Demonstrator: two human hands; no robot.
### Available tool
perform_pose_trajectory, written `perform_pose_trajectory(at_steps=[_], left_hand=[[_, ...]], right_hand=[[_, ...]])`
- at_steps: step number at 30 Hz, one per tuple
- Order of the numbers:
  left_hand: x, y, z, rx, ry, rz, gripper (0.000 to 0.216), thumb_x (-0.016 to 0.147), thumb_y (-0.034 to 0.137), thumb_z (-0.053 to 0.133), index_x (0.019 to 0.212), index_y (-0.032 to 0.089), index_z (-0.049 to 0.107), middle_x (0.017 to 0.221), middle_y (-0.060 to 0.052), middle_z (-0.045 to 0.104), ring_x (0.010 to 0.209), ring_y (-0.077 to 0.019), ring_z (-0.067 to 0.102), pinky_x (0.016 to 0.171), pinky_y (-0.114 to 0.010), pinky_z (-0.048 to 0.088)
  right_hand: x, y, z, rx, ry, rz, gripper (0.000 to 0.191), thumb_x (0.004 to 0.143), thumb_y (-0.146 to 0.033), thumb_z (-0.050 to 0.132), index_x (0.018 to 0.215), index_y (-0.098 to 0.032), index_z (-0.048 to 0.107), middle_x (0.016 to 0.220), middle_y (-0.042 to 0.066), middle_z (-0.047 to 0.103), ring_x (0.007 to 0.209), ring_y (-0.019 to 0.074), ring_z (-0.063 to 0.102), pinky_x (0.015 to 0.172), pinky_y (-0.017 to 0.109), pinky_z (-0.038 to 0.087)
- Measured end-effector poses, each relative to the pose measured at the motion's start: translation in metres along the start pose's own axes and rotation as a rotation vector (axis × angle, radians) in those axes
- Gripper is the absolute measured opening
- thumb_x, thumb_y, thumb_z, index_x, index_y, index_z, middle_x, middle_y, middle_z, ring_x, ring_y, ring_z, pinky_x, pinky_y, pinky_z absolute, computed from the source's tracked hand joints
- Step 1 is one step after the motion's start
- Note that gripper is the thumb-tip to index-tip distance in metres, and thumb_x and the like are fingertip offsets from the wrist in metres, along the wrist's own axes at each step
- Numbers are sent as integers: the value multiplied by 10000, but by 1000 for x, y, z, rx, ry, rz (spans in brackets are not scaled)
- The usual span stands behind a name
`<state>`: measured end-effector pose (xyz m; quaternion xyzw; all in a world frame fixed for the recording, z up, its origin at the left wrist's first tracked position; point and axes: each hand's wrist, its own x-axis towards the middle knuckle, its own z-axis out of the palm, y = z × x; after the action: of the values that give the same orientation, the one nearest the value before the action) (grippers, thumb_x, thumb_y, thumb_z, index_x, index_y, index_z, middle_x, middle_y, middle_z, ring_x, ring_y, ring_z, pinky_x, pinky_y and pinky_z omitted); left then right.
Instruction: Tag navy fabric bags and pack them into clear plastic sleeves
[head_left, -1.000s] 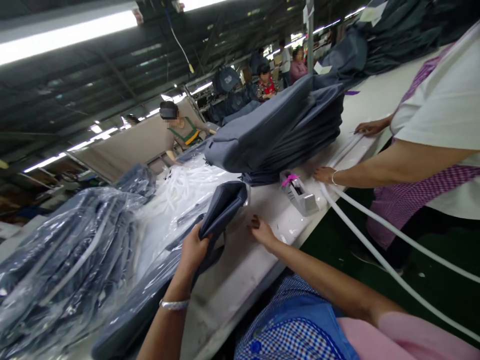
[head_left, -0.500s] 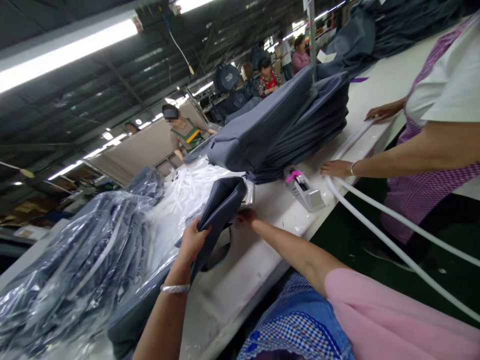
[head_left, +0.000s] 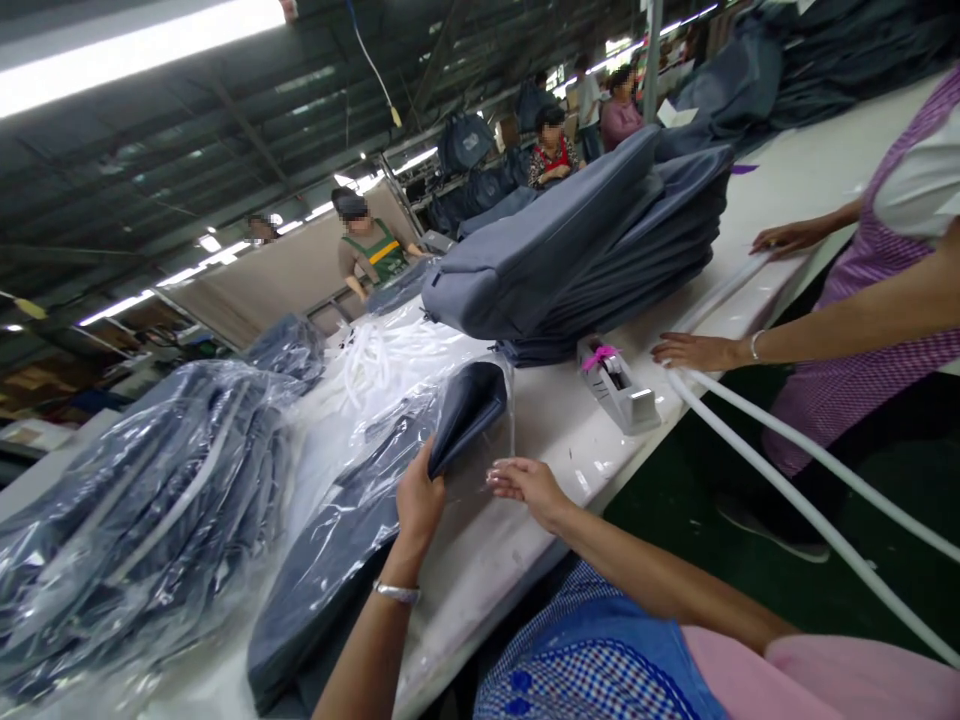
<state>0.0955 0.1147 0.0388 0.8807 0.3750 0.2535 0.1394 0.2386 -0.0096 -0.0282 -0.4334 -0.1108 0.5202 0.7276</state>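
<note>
My left hand (head_left: 418, 497) grips the folded end of a dark grey fabric bag (head_left: 352, 520) that lies on the white table (head_left: 555, 420) inside a clear plastic sleeve (head_left: 390, 425). My right hand (head_left: 526, 483) is just right of it, fingers pinched on the open edge of that clear sleeve near the bag's raised end. A silver bracelet sits on my left wrist.
A tall stack of grey bags (head_left: 585, 250) stands beyond, with a tape dispenser (head_left: 619, 385) in front of it. Bagged pieces are heaped at the left (head_left: 127, 500). A co-worker's hands (head_left: 694, 350) rest on white tubing (head_left: 787, 480) at the right edge. Other people work further back.
The clear sleeve has come up over the bag's raised end. My right hand drew back toward me from the bag's end, and the bag now lies lower on the table.
</note>
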Motion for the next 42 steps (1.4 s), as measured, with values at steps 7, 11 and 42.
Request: perform_pose_trajectory(at_steps=[7,11,42], left_hand=[[-51,-18,56,104,89,152,953,642,-74,418,1524,272,308,1403,-100,535,1348,-282,458,1163,-525,321],[-59,-23,62,122,121,179,971,645,-86,434,1537,258,269,1383,-105,522,1326,-292,447,1160,-532,318],[-245,-177,-92,151,408,-588,519,951,338,404,1470,330,430,1457,-26,533,1301,-250,538,1044,-399,491]], right_hand=[[-54,39,-41,-283,-58,-29,527,719,-638,726,871,-133,712,907,140,746,896,277,717,660,344,582],[-87,33,-70,-543,-188,40,567,766,-692,635,886,-145,719,884,113,737,772,236,707,586,306,548],[-37,124,82,222,-177,771,384,532,-250,918,831,-176,689,900,36,762,874,204,719,950,379,541]])
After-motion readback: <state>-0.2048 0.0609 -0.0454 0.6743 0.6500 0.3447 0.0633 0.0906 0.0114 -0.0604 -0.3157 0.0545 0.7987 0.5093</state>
